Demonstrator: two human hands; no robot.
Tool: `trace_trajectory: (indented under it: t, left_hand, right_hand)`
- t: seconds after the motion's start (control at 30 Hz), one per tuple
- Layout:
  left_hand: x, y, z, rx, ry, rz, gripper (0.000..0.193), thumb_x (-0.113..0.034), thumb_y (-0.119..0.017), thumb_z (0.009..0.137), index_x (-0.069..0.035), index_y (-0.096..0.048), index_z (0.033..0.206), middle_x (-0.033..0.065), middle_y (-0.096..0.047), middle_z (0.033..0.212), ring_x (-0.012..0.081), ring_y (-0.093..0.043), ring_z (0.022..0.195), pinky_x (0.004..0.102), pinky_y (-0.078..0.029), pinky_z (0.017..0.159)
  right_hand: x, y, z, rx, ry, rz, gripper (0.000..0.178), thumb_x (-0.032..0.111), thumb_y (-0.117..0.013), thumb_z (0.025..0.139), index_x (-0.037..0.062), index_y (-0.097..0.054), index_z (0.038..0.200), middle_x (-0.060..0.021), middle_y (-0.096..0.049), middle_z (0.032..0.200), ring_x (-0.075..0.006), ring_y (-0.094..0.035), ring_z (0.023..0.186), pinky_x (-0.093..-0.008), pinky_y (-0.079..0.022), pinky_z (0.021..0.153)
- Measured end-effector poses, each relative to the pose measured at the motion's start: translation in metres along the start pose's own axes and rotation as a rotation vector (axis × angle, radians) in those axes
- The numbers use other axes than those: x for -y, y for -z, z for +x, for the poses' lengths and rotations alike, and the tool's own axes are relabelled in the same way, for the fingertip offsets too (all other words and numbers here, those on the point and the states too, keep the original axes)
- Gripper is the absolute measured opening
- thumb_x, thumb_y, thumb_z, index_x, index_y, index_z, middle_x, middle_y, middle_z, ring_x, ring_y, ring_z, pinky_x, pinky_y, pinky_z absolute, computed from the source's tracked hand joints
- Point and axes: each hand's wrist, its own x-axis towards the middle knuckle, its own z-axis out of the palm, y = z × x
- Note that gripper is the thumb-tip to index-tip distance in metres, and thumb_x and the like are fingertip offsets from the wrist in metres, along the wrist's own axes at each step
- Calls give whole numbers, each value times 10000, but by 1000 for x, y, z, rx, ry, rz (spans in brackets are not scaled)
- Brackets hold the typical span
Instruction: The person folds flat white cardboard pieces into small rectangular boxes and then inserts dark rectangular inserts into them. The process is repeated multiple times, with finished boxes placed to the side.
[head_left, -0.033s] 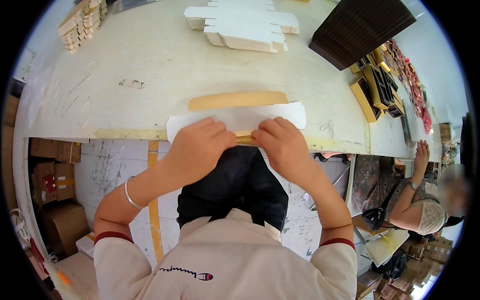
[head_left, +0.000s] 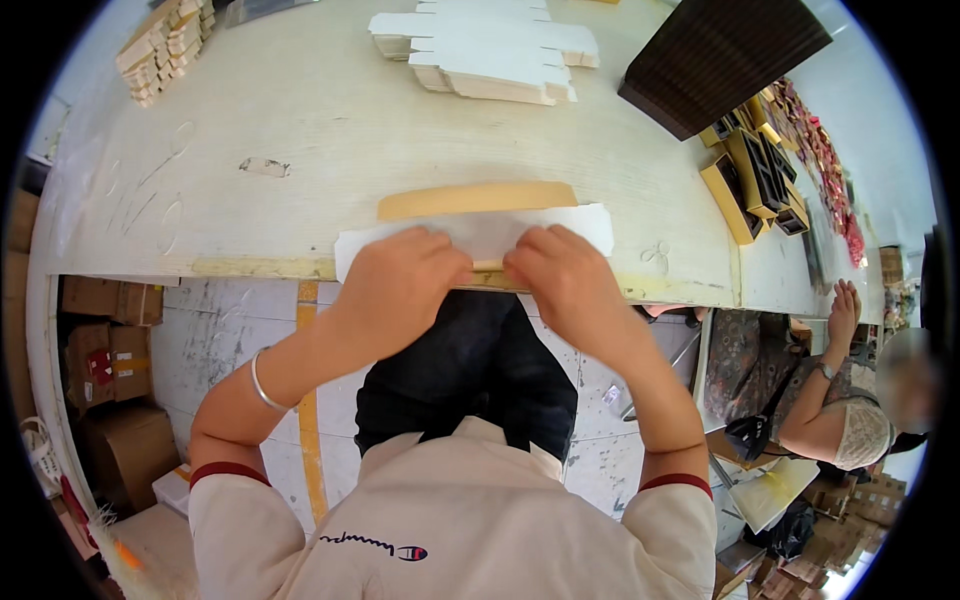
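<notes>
Left hand [head_left: 408, 280] and right hand [head_left: 564, 280] pinch the white card [head_left: 482, 230]; dark lettering [head_left: 362, 544] marks the shirt [head_left: 460, 500]; dark-lined gold boxes [head_left: 730, 203] sit far right.

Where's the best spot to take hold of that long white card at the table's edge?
Probably its near long edge, approached from the person's side, with one hand on either side of the middle. The white card lies flat and wide, with that edge along the table's front. The left hand and right hand have their fingers there.

A pale worktable [head_left: 310, 120] stands over a scuffed, yellow-striped floor [head_left: 235, 335].
</notes>
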Motion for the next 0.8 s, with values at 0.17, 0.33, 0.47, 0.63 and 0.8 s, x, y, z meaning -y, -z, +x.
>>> trace_trajectory:
  t: [0.17,0.33,0.47,0.63,0.8]
  left_hand:
    - [-6,13,11,-166,-97,179,133,-154,-649,819,-67,-654,920,62,-591,846,266,-571,744,351,-489,667]
    - [34,46,40,-8,161,-118,302,-133,-662,825,-58,-622,1114,114,-609,978,244,-580,813,341,-486,737]
    - [50,36,40,367,330,-501,432,-21,-582,822,-101,-538,1244,145,-550,1169,215,-564,791,335,-472,741]
    - [35,11,33,101,40,-360,480,98,-512,727,-85,-506,1171,94,-474,1317,180,-544,688,287,-425,601]
    - [19,6,29,245,162,-339,341,92,-519,729,-83,-559,1019,88,-464,1271,278,-590,748,366,-453,623]
  right_hand:
    - [-12,12,27,152,-73,157,78,74,-587,846,-1,-585,863,-175,-606,800,-369,-582,787,-426,-465,694]
    - [-8,18,26,119,67,-49,34,51,-604,752,39,-583,776,-111,-588,728,-295,-567,778,-364,-447,702]
    - [8,25,20,70,132,-443,53,60,-619,683,69,-585,723,-64,-568,745,-225,-548,793,-312,-414,731]
    - [20,10,6,-30,96,-390,141,72,-645,702,61,-597,834,-85,-547,983,-212,-567,745,-328,-450,638]
    - [18,-18,-7,-128,181,152,262,71,-747,704,45,-587,910,-90,-538,986,-273,-585,708,-336,-498,634]
